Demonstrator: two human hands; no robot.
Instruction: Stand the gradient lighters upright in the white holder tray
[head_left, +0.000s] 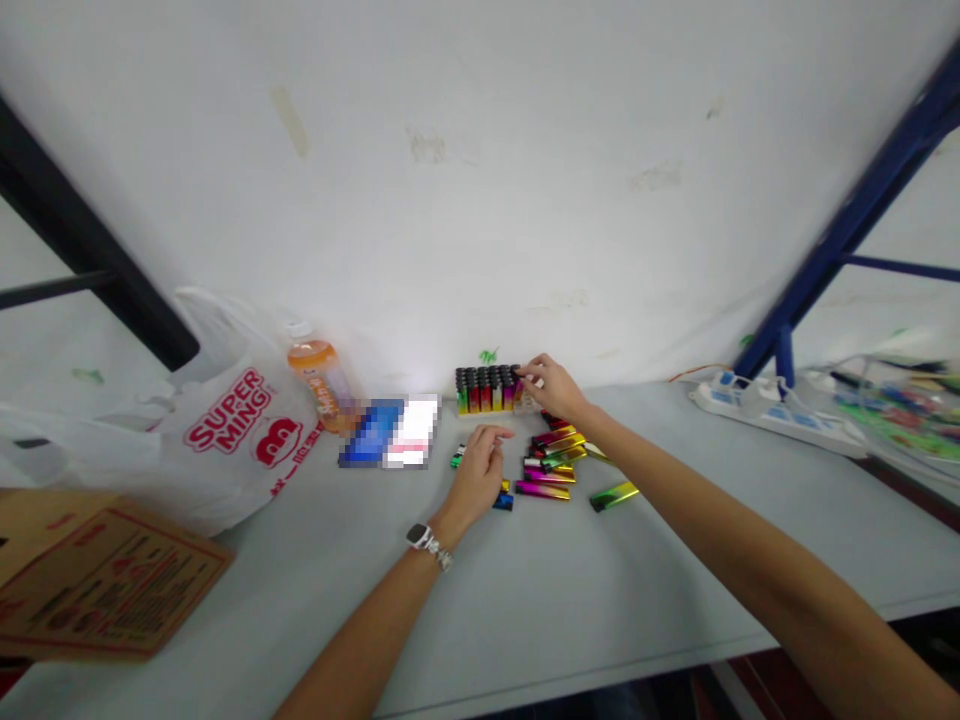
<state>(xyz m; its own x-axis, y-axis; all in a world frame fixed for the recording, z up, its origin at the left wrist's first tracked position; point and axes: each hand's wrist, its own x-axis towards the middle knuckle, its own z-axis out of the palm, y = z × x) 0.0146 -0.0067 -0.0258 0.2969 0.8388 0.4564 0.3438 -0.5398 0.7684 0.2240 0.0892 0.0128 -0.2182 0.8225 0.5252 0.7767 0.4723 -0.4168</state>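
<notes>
Lighters [487, 390] with black tops stand upright in close rows by the wall. At the right end of these rows is my right hand [553, 388], its thumb and fingers closed around the black top of a lighter [517, 373]. My left hand [480, 470] hovers low in front of the rows, fingers loosely bent and pointing right, with nothing visible in them. Several loose lighters [544, 491] in shiny pink, gold and green lie between and below the hands. A green-yellow lighter [613, 496] lies apart, beside my right forearm. Others are partly hidden under my left hand.
A white plastic bag [247, 430], a cardboard box [112, 575] and an orange drink bottle [321, 380] stand on the left. Near the bottle lies a blurred blue-and-white item [394, 432]. A white power strip [776, 415] sits right, by a blue frame [802, 280].
</notes>
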